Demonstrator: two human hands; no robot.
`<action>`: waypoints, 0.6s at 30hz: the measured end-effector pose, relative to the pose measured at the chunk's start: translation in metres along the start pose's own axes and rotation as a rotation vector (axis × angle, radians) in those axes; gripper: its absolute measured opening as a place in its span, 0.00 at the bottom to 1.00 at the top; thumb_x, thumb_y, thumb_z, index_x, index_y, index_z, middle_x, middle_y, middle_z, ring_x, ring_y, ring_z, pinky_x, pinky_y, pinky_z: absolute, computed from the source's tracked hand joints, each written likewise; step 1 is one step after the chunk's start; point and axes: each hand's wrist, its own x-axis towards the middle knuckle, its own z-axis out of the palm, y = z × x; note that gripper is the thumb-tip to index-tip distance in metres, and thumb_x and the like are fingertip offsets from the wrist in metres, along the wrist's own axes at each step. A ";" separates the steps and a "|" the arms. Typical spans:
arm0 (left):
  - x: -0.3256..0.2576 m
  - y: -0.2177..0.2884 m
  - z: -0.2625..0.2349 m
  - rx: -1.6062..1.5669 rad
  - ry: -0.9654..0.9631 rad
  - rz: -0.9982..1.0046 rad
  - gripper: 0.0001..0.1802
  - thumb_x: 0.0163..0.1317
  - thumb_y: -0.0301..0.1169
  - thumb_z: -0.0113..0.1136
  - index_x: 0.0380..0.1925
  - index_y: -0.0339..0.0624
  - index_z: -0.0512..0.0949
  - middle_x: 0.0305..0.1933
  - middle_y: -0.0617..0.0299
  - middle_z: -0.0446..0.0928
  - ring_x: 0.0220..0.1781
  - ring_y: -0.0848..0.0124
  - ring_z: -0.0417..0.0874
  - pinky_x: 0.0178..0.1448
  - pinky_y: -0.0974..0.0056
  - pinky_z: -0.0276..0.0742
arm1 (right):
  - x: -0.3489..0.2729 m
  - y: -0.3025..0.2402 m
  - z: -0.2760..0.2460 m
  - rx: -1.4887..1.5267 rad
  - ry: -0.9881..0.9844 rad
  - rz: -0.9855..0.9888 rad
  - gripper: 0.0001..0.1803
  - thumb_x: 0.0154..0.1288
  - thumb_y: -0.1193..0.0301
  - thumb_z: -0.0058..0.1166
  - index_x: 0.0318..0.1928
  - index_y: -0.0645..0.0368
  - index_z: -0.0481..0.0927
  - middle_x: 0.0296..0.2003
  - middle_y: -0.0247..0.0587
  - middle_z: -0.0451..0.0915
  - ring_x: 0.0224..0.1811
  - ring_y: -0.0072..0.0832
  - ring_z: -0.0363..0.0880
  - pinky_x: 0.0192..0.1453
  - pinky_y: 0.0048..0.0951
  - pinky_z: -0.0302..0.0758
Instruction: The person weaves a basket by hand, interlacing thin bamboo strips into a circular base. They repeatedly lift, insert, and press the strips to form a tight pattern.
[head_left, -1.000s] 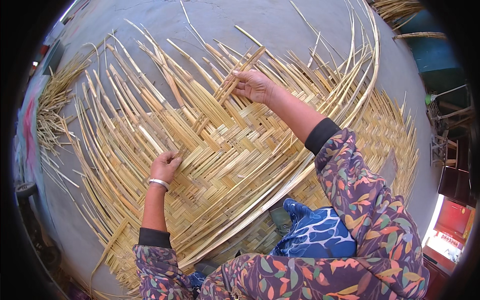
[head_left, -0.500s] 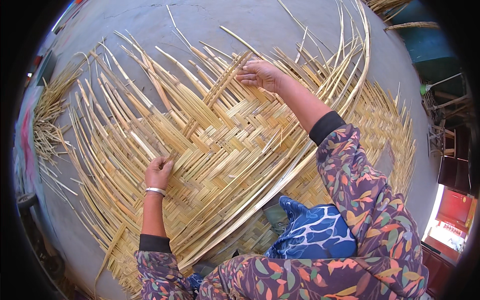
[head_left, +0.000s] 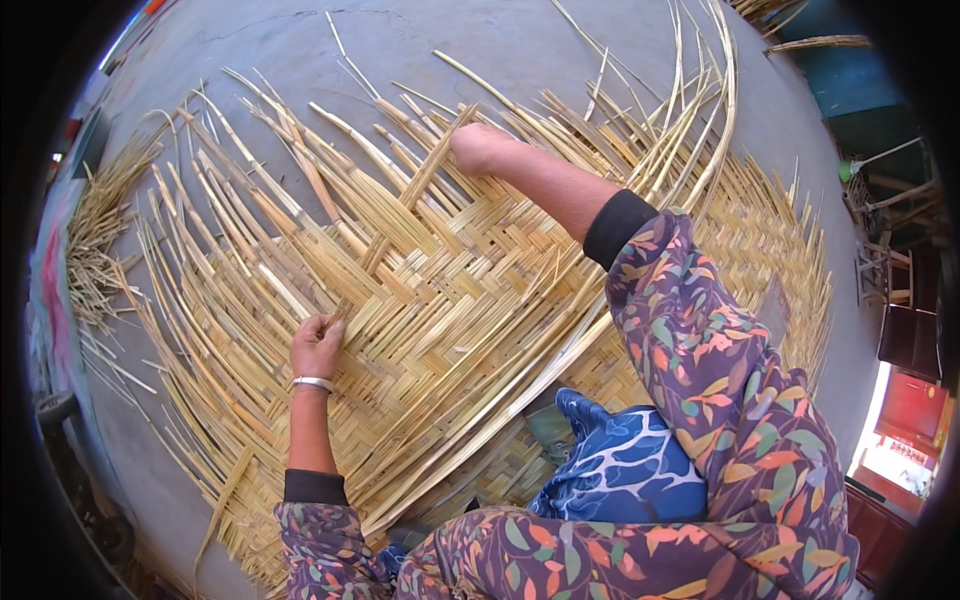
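Woven mat (head_left: 470,300) of flat pale-yellow strips lies spread on the grey concrete floor (head_left: 300,50), directly under you, filling the middle of the view. Tight herringbone weave at the centre; loose strip ends fan out toward the far and left edges.

Change since a second ago: your right hand (head_left: 478,148) has travelled further out along one long diagonal strip (head_left: 425,180) and now sits near its far end, at the upper edge of the woven zone. Earlier that hand was closer in and the fingers showed around the strip; now they are turned away from the camera. The strip looks laid across the loose ends, so it reads as being run into place rather than just picked up.

Your left hand (head_left: 316,345) has barely moved. It stays at the left margin of the tight weave, fingers curled and pinching the ends of a few strips there.

Pose: right arm almost fully stretched forward, patterned sleeve pushed back to the forearm. The hand looks closed around the strip, but with the fingers hidden I cannot tell that for sure. Left arm bent, forearm rising straight from the lower edge, silver bangle (head_left: 313,382) at the wrist.

Beyond: a bundle of spare strips (head_left: 100,230) at far left; blue patterned cloth (head_left: 620,470) by your lap.
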 end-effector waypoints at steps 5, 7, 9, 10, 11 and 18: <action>0.000 0.005 0.003 0.003 -0.001 -0.014 0.10 0.52 0.32 0.63 0.28 0.35 0.78 0.25 0.63 0.72 0.27 0.74 0.72 0.34 0.69 0.70 | 0.024 0.022 0.008 0.151 -0.052 -0.047 0.16 0.53 0.69 0.55 0.42 0.65 0.80 0.38 0.50 0.80 0.38 0.38 0.80 0.41 0.35 0.76; -0.001 0.003 0.002 -0.004 0.005 -0.021 0.10 0.52 0.32 0.63 0.28 0.35 0.78 0.25 0.64 0.72 0.27 0.75 0.72 0.34 0.69 0.70 | 0.019 0.031 0.007 0.408 -0.102 -0.043 0.16 0.50 0.68 0.58 0.39 0.66 0.80 0.33 0.45 0.80 0.33 0.34 0.79 0.37 0.33 0.76; 0.000 0.001 0.003 -0.024 0.006 -0.021 0.10 0.52 0.32 0.64 0.28 0.35 0.78 0.25 0.64 0.72 0.27 0.75 0.72 0.34 0.69 0.70 | 0.021 0.037 0.010 0.628 -0.143 -0.008 0.15 0.47 0.69 0.62 0.35 0.67 0.78 0.29 0.41 0.76 0.29 0.29 0.75 0.33 0.31 0.74; 0.001 0.000 0.004 -0.040 0.002 -0.019 0.10 0.52 0.32 0.64 0.28 0.35 0.78 0.25 0.64 0.72 0.27 0.75 0.72 0.34 0.69 0.70 | 0.022 0.038 0.009 0.634 -0.169 -0.003 0.15 0.47 0.70 0.62 0.35 0.67 0.78 0.30 0.41 0.76 0.29 0.30 0.75 0.33 0.32 0.74; 0.002 -0.002 0.004 -0.055 -0.002 -0.018 0.10 0.52 0.32 0.64 0.28 0.35 0.78 0.25 0.64 0.72 0.27 0.75 0.72 0.34 0.69 0.70 | 0.024 0.039 0.008 0.639 -0.195 0.002 0.15 0.47 0.70 0.62 0.35 0.67 0.78 0.30 0.42 0.76 0.30 0.30 0.75 0.33 0.32 0.74; -0.008 -0.002 0.007 -0.053 0.130 0.055 0.09 0.53 0.31 0.64 0.27 0.36 0.78 0.26 0.65 0.72 0.28 0.76 0.71 0.35 0.70 0.69 | 0.014 0.025 0.013 0.865 -0.166 0.063 0.18 0.50 0.74 0.60 0.44 0.65 0.77 0.34 0.46 0.79 0.37 0.33 0.79 0.38 0.36 0.77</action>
